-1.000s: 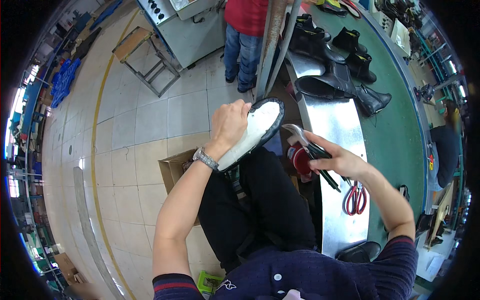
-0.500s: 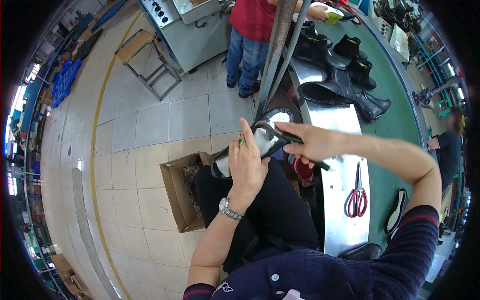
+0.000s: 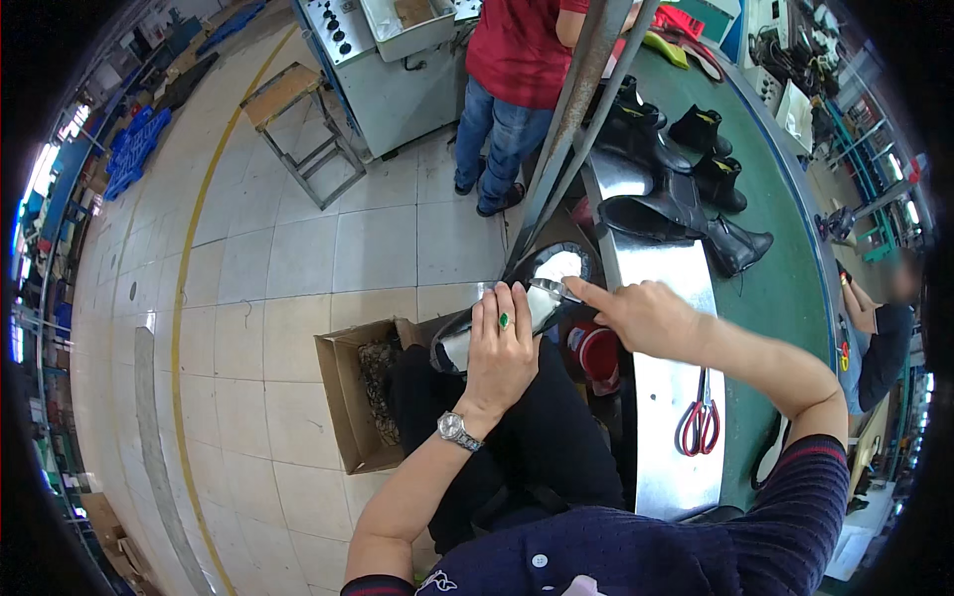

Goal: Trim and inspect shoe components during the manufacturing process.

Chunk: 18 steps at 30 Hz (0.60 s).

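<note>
A black shoe (image 3: 558, 264) with a pale, whitish underside lies bottom-up over my lap. My left hand (image 3: 500, 363), with a green-stoned ring, is pressed across its middle and grips it. Closed around what look like pincers, my right hand (image 3: 641, 316) sits just right of the shoe. The metal head of the pincers (image 3: 548, 288) rests against the pale underside, close to my left fingertips. Their handles are mostly hidden by my right hand.
Red-handled scissors (image 3: 700, 425) lie on the metal bench edge (image 3: 666, 477). Black boots (image 3: 735, 243) stand on the green table. A red tub (image 3: 596, 350) sits beside my leg, a cardboard box (image 3: 343, 397) at my left. A slanted metal post (image 3: 571, 129) rises ahead, near a co-worker (image 3: 512, 60).
My right hand has swung round, so the pincers point differently on the underside. My left fingers have drawn together on the shoe. The view has shifted slightly.
</note>
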Each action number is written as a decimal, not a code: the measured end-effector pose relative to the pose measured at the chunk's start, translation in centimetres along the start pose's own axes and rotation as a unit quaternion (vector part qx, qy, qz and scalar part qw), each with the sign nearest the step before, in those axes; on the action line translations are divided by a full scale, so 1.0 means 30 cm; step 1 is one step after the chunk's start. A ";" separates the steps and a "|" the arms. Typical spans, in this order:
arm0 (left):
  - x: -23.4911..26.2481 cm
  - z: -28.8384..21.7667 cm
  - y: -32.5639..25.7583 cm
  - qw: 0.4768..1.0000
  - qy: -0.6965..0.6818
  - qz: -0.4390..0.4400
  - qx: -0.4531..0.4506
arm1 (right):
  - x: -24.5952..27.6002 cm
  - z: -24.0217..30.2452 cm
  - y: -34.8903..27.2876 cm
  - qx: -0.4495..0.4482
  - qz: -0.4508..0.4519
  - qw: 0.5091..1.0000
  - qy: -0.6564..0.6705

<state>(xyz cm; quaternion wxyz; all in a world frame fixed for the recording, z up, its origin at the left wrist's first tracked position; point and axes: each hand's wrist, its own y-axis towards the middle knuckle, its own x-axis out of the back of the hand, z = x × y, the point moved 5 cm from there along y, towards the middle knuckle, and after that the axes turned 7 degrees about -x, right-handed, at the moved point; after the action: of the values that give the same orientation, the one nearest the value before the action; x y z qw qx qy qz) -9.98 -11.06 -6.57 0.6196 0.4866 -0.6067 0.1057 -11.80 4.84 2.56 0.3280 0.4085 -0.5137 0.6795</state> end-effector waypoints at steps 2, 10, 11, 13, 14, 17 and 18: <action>-0.011 0.005 0.000 0.998 0.057 0.006 -0.009 | 0.104 0.038 0.002 0.066 0.003 0.998 0.000; -0.025 -0.004 0.026 0.994 0.112 0.009 -0.013 | 0.016 0.019 0.103 0.036 -0.027 0.995 0.092; -0.014 -0.012 0.018 0.994 0.105 0.012 -0.009 | 0.052 0.028 0.083 0.075 -0.122 0.979 0.145; -0.010 -0.020 0.007 0.993 0.114 0.019 -0.004 | 0.059 0.032 0.077 0.061 -0.203 0.924 0.319; -0.019 -0.025 0.010 0.994 0.111 0.017 -0.007 | 0.012 0.010 0.089 0.026 -0.237 0.883 0.405; -0.037 -0.028 0.021 0.992 0.128 0.015 -0.007 | -0.032 -0.022 0.140 0.027 -0.097 0.991 0.088; -0.037 -0.022 0.022 0.992 0.128 0.014 -0.007 | -0.007 -0.026 0.137 0.027 -0.098 0.991 0.088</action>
<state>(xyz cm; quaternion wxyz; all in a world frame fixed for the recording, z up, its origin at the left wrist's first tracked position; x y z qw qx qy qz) -10.29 -9.73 -7.04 0.6940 0.4559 -0.5301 0.1718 -15.43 4.53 0.50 0.4258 0.4042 -0.4214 0.6912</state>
